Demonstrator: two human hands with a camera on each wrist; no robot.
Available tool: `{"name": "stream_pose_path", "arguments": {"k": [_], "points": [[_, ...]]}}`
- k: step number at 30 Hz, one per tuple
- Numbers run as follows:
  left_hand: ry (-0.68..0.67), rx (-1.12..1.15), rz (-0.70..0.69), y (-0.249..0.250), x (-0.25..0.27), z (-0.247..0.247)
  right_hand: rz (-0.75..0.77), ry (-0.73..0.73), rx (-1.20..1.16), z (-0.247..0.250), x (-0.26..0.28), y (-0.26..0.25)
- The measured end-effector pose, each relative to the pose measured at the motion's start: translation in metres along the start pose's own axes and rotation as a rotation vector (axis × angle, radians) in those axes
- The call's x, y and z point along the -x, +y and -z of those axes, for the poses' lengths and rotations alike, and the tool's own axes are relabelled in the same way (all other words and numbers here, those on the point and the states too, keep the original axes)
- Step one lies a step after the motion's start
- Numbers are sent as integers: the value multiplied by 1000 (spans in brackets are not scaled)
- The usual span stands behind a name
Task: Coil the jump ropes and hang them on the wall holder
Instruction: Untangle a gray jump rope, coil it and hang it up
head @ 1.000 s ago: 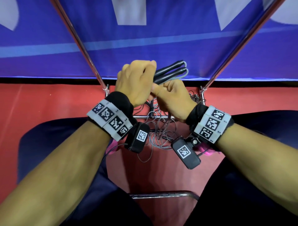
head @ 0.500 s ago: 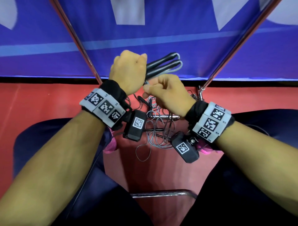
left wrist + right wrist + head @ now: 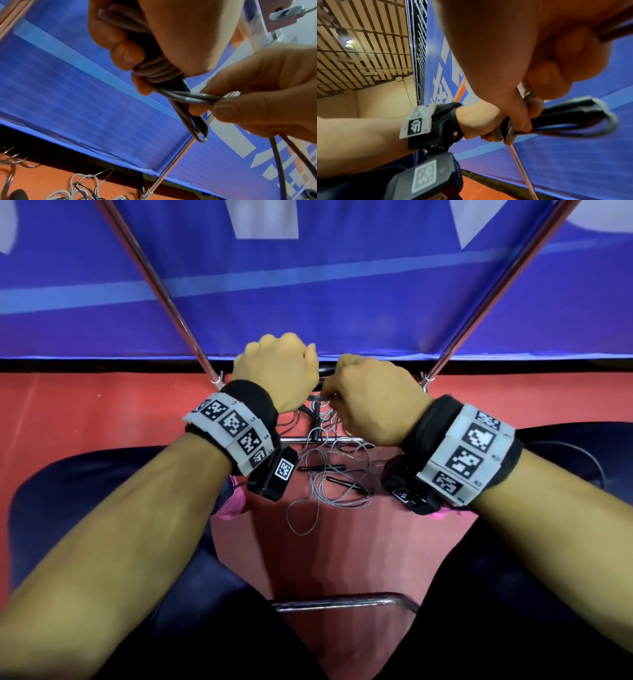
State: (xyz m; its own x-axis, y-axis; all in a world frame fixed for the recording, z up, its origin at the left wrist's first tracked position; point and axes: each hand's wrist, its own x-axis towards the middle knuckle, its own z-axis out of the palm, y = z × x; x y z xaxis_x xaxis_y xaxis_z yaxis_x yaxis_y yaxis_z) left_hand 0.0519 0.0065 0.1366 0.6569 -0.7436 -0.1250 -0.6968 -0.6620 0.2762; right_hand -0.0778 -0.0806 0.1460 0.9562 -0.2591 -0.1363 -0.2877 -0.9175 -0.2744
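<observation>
My left hand (image 3: 277,371) is a fist around a jump rope's two black handles (image 3: 559,119) with grey cord wound round them (image 3: 154,71). A grey cord loop (image 3: 200,135) sticks out past the handle ends. My right hand (image 3: 370,395) sits right beside it and pinches a strand of the grey cord (image 3: 197,100) between thumb and fingers. From the head view the bundle is almost hidden behind both fists. More jump ropes (image 3: 329,477) lie tangled on the red floor below my hands, thin grey cords with slim black handles.
Two chrome poles (image 3: 161,292) (image 3: 493,289) slant down to the floor in front of a blue padded wall (image 3: 342,302). A chrome chair bar (image 3: 342,601) runs between my knees. Dark trousers fill both lower corners.
Both hands have dropped lower and come together. The handle ends and cord loop that stuck out above the left fist are now hidden behind the right hand in the head view.
</observation>
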Motion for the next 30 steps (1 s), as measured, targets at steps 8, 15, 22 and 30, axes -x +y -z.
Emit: {"name": "stream_pose_path", "arguments": {"k": [8,15,22,30], "points": [[-197,-77,-196,-3,0,5,-72,95,-207,20,4,33],[-278,51,-378,4,11,23,-31,64,-655,25,7,48],[-263,441,-415,4,21,41,-80,154,-1112,19,-3,43],[-44,521,-362,1,20,40,-97,253,-1105,-3,-19,30]]}}
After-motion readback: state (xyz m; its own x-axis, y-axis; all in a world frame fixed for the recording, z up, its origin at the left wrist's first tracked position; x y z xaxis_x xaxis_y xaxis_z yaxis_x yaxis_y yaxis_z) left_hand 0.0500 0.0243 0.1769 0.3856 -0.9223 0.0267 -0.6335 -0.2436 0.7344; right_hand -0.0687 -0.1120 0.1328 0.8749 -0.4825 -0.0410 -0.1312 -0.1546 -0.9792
